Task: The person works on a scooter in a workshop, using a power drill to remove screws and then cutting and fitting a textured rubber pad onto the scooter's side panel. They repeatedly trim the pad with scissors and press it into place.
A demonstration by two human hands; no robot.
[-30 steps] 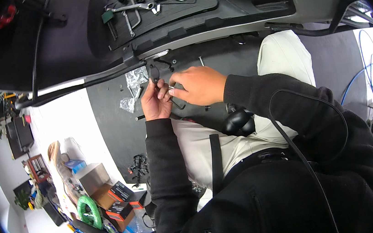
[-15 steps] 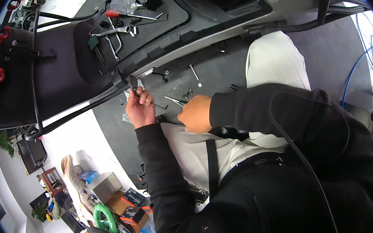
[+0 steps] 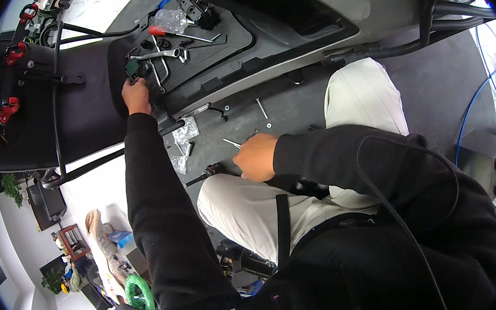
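Observation:
My left hand reaches onto the vehicle's ribbed black footboard, palm down. Its fingers close just below a small green tool holder; what lies between them is hidden. Beside it are a combination wrench, a bent silver rod and a red-handled screwdriver. My right hand is closed in front of my knees, low over the dark floor. A thin silver tool tip shows at its fingers, the rest covered; I cannot tell whether the hand grips it.
On the floor are a long bolt, a washer and clear plastic bags. A black seat with metal bars stands at the left. At right, a black tubular guard projects, and a blue hose lies beyond.
My left hand has gone up and left from the bar at the footboard's edge to the green holder. The L-shaped key it held no longer shows. My right hand stays nearly in place.

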